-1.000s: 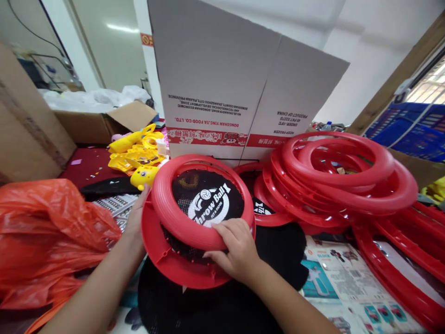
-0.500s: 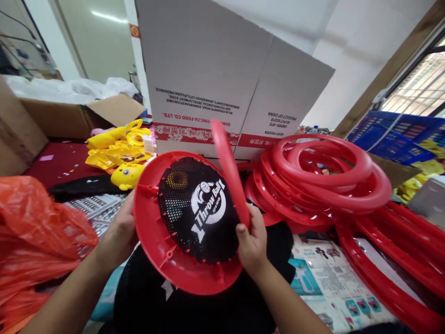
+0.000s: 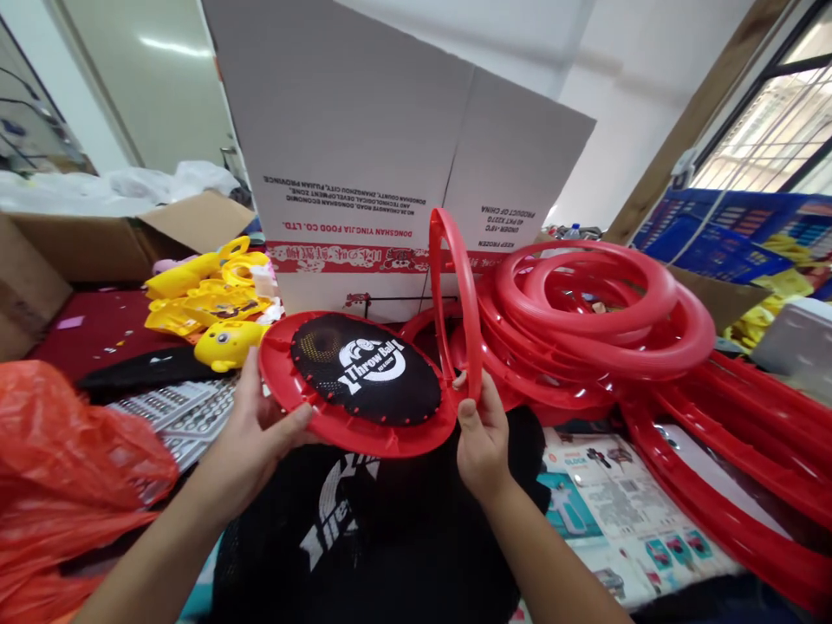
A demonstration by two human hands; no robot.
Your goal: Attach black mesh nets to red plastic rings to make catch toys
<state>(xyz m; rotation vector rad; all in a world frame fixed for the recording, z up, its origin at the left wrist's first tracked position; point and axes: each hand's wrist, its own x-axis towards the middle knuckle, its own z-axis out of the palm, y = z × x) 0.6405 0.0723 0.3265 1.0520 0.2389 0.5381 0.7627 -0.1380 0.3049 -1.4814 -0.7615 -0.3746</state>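
Observation:
My left hand (image 3: 260,420) grips the left rim of a red throw-ball paddle frame (image 3: 383,440), thumb on top and fingers underneath. Inside that frame sits a round black mesh (image 3: 364,368) with white "Throw Ball" lettering, its edge caught on small red pegs. A second red ring (image 3: 463,286) stands nearly upright at the frame's right side, and my right hand (image 3: 484,425) is closed around its lower end. Whether the right fingers also touch the frame is hidden. Below both hands lies a pile of black mesh pieces (image 3: 403,537) with white print.
Stacked red rings (image 3: 598,321) lie to the right, with more red frames (image 3: 734,503) nearer me. A tall grey carton (image 3: 364,130) stands behind. On the left are yellow toy parts (image 3: 214,303) and an orange plastic bag (image 3: 71,468). A blue basket (image 3: 715,234) sits far right.
The meshed frame has tilted flatter, its near edge rising. The upright ring has turned so its opening shows. My left thumb now lies over the rim. My view has shifted slightly.

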